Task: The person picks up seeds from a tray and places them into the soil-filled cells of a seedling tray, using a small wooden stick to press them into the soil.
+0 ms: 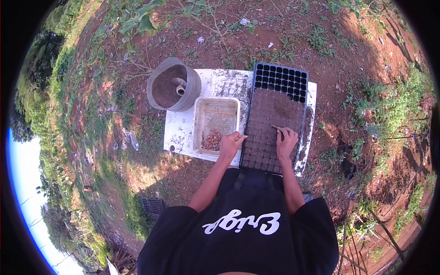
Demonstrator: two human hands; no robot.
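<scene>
My left hand (231, 144) is closed in a pinch over the right edge of a shallow rectangular basin (198, 123), its fingertips pointing toward the seedling tray; whatever they hold is too small to name. Small reddish seeds or pieces (211, 140) lie at the near end of the basin. Over the middle of the black seedling tray (259, 137), my right hand (286, 139) has its fingers drawn together near the soil. A small, thin, pale shape shows at those fingertips, but I cannot make it out. Dark soil fills most tray cells; the far rows look empty.
A grey bucket (192, 89) with soil and a pale curved object (180, 88) inside stands at the back left of the white board (220, 81). Another dark cell tray (152, 206) lies on the ground at lower left. Leafy branches reach in from the top.
</scene>
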